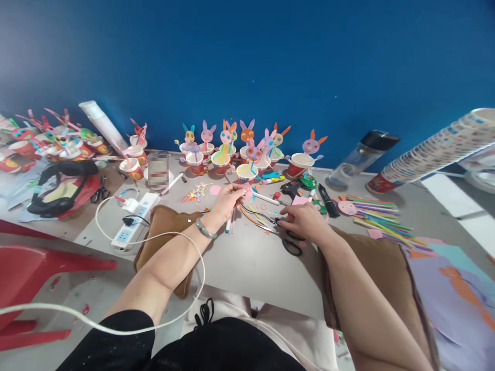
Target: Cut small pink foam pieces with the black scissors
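Observation:
My left hand [230, 200] is closed in a pinch on a small pink paper piece [247, 190], just in front of a paper cup [246, 174] that carries a rabbit-shaped figure. My right hand [303, 220] hovers low over the table with its fingers bent and slightly apart, and nothing shows between them. Right beside and partly under it lie black-handled scissors [291, 247], blades pointing left. A white marker [228, 224] and a thin black cord lie between the hands. Behind the right hand are a black glue gun [291, 188] and a square of pink paper [299, 200].
Several decorated cups line the blue wall. At right stand a glass bottle [350, 165], a long cup stack [433, 149] and colored sticks [381, 216]. A power strip [135, 221] and brown cushions [166, 226] flank my arms. A white cable [203, 268] crosses my left forearm.

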`<control>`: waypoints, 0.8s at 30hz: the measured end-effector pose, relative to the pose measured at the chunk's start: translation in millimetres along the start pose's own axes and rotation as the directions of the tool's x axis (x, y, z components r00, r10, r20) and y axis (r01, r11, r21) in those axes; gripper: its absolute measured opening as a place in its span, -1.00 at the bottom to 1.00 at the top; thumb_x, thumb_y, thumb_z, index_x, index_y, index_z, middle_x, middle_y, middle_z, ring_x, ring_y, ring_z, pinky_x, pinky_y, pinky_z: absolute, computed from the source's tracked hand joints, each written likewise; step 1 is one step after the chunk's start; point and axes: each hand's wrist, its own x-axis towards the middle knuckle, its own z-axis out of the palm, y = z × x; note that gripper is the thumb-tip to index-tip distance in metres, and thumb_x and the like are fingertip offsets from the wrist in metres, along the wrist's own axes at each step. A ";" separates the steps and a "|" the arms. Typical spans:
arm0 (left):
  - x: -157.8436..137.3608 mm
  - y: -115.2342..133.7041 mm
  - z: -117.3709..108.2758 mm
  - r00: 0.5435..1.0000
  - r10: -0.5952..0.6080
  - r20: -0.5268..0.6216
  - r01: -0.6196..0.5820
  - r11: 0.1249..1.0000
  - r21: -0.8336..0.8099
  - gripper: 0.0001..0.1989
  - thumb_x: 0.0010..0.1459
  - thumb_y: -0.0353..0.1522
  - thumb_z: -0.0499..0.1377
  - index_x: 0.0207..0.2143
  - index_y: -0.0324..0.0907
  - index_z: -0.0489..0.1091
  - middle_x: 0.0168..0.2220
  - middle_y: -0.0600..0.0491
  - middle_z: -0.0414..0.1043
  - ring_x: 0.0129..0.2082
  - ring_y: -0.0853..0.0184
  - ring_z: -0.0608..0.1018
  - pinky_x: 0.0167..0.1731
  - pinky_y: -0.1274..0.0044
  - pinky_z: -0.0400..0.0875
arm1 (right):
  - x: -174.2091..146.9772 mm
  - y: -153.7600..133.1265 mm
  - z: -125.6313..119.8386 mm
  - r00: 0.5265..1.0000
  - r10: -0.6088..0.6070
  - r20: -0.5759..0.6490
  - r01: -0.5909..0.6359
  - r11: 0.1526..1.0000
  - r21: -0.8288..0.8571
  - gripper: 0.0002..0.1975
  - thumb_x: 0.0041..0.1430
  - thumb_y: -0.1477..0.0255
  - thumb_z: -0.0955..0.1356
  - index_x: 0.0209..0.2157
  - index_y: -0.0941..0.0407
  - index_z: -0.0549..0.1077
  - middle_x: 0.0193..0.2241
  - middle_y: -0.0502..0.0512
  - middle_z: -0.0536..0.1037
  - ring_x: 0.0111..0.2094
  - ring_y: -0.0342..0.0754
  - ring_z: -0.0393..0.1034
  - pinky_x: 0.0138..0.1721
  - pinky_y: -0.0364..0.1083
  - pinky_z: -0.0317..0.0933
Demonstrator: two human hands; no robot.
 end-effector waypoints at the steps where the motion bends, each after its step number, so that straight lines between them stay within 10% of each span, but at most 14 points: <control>1: -0.1 0.6 -0.2 1.000 0.005 -0.005 -0.005 1.000 -0.001 -0.88 0.00 -0.45 0.24 -0.42 -0.22 0.33 -0.57 0.16 0.37 -0.64 0.56 0.38 -0.68 0.69 0.07 | 1.2 -5.8 1.1 1.000 -0.011 0.015 0.012 0.999 -0.044 -0.80 0.13 0.29 0.36 -0.31 0.11 0.57 -0.50 0.07 0.62 -0.40 0.01 0.47 -0.23 -0.04 0.14; 9: -4.8 5.4 0.3 0.999 0.005 0.041 -0.005 1.000 -0.007 -0.81 -0.03 -0.37 0.28 -0.45 -0.20 0.28 -0.53 0.13 0.40 -0.63 0.55 0.39 -0.67 0.67 0.07 | -1.6 -34.8 1.3 0.987 -0.048 0.153 0.054 0.998 -0.033 -0.86 0.10 0.33 0.38 -0.42 0.09 0.54 -0.47 0.06 0.59 -0.42 -0.03 0.42 -0.38 -0.10 0.05; 24: -8.3 -0.6 2.3 0.999 -0.018 0.047 0.017 1.000 0.018 -0.77 -0.03 -0.39 0.28 -0.49 -0.18 0.23 -0.58 0.15 0.38 -0.61 0.52 0.41 -0.64 0.65 0.07 | -20.2 -29.7 -11.3 0.928 0.251 0.276 -0.192 0.956 -0.223 -0.81 -0.27 0.46 0.44 -0.49 0.06 0.43 -0.43 0.16 0.57 -0.38 0.13 0.45 -0.47 -0.07 -0.05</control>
